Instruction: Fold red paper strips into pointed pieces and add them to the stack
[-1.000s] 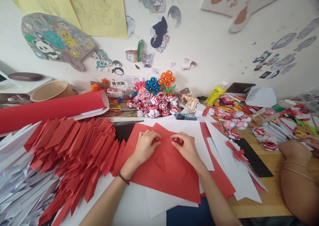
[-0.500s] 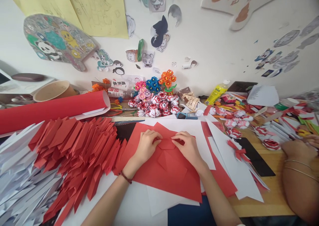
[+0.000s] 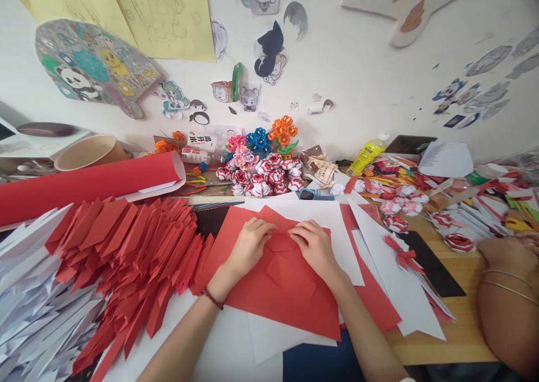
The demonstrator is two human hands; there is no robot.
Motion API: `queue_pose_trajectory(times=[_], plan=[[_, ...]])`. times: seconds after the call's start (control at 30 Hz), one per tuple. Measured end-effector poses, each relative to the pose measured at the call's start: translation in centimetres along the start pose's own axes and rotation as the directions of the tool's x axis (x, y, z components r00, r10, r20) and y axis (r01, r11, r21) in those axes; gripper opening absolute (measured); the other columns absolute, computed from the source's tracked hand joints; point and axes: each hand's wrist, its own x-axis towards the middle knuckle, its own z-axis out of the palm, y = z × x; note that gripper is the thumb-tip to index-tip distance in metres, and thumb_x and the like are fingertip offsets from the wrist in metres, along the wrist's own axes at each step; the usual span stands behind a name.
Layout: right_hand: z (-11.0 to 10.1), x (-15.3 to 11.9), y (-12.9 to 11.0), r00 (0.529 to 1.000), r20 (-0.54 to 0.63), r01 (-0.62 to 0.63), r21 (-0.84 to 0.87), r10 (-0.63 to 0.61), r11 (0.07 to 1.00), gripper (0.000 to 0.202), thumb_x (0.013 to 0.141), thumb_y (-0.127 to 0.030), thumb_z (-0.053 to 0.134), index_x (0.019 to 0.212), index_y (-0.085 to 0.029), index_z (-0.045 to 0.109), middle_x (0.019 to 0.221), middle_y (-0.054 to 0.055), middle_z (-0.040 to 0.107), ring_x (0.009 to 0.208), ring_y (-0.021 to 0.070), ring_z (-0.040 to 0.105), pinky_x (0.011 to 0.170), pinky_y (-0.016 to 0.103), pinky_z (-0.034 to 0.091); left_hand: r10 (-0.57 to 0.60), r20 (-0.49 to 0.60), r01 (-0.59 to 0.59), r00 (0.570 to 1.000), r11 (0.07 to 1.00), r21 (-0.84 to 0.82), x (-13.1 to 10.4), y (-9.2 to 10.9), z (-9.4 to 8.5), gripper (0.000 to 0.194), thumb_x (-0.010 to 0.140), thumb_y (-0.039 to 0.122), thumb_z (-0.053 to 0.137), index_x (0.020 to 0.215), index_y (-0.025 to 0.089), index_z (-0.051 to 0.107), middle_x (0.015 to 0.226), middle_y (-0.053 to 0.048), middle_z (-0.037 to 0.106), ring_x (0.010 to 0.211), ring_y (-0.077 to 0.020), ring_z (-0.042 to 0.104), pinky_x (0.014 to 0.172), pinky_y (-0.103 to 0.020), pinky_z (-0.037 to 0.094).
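A small folded red paper piece (image 3: 281, 247) lies over large red sheets (image 3: 252, 292) in front of me. My left hand (image 3: 252, 241) pinches its left end, and my right hand (image 3: 311, 244) pinches its right end, fingertips close together at the upper edge. More cut red pieces, including a pointed one (image 3: 280, 269), rest on the sheet just below my fingers. On the left a thick heap of folded red strips (image 3: 135, 247) overlaps a heap of white strips (image 3: 37, 298).
A red paper roll (image 3: 84, 185) lies behind the heaps. Red-white paper flowers (image 3: 269, 174), a yellow bottle (image 3: 367, 154) and paper scraps line the wall. White sheets (image 3: 391, 269) and a black slab (image 3: 433, 264) lie right, beside another person's arm (image 3: 507, 303).
My right hand's fingers have curled in slightly on the folded paper, and my left fingertips have shifted a little. The view has moved very slightly.
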Motion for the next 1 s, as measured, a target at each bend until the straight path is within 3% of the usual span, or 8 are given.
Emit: queue_pose_trajectory(times=[0.13, 0.37, 0.77, 0.87, 1.0], plan=[[0.13, -0.08, 0.03, 1.000, -0.024, -0.002, -0.030, 0.001, 1.000, 0.022, 0.093, -0.013, 0.052, 0.093, -0.023, 0.072, 0.088, 0.006, 0.068, 0.085, 0.0223, 0.056, 0.074, 0.038, 0.049, 0.029, 0.030, -0.031, 0.999, 0.997, 0.072, -0.13, 0.08, -0.12, 0.026, 0.097, 0.018, 0.043, 0.101, 0.022, 0.068, 0.092, -0.006, 0.065, 0.089, -0.0198, 0.053, 0.079, -0.034, 0.041], [0.25, -0.16, -0.10, 0.998, -0.031, 0.053, -0.062, -0.055, 0.997, 0.024, 0.095, -0.013, 0.050, 0.107, -0.022, 0.069, 0.098, 0.006, 0.070, 0.088, 0.0222, 0.056, 0.078, 0.039, 0.049, 0.034, 0.036, -0.036, 0.999, 0.998, 0.043, -0.19, 0.24, -0.29, 0.025, 0.098, 0.020, 0.044, 0.110, 0.021, 0.066, 0.106, -0.006, 0.067, 0.098, -0.0201, 0.053, 0.085, -0.034, 0.041], [0.18, -0.22, -0.12, 0.997, -0.018, 0.079, -0.110, -0.081, 0.991, 0.025, 0.097, -0.015, 0.047, 0.089, -0.021, 0.070, 0.076, 0.005, 0.063, 0.076, 0.0200, 0.053, 0.070, 0.036, 0.044, 0.055, 0.058, -0.068, 0.997, 0.970, 0.232, -0.42, 0.19, -0.21, 0.029, 0.099, 0.018, 0.038, 0.104, 0.022, 0.066, 0.088, -0.004, 0.065, 0.084, -0.0178, 0.056, 0.077, -0.033, 0.036], [-0.10, -0.25, -0.28, 0.995, 0.011, 0.104, -0.121, -0.103, 0.987, 0.027, 0.098, -0.016, 0.045, 0.088, -0.021, 0.070, 0.074, 0.005, 0.060, 0.074, 0.0197, 0.052, 0.068, 0.035, 0.044, 0.086, 0.091, -0.107, 0.992, 0.959, 0.264, -0.39, 0.15, -0.43, 0.030, 0.098, 0.016, 0.038, 0.106, 0.023, 0.066, 0.087, -0.004, 0.064, 0.082, -0.0172, 0.056, 0.076, -0.033, 0.036], [-0.41, -0.51, -0.43, 0.988, 0.049, 0.151, -0.133, -0.146, 0.980, 0.030, 0.098, -0.013, 0.042, 0.100, -0.022, 0.070, 0.081, 0.006, 0.063, 0.080, 0.0207, 0.055, 0.073, 0.036, 0.047, 0.154, 0.158, -0.200, 0.975, 0.921, 0.334, -0.39, 0.40, -1.00, 0.033, 0.097, 0.012, 0.037, 0.110, 0.021, 0.065, 0.089, -0.006, 0.064, 0.081, -0.0181, 0.054, 0.074, -0.032, 0.036]])
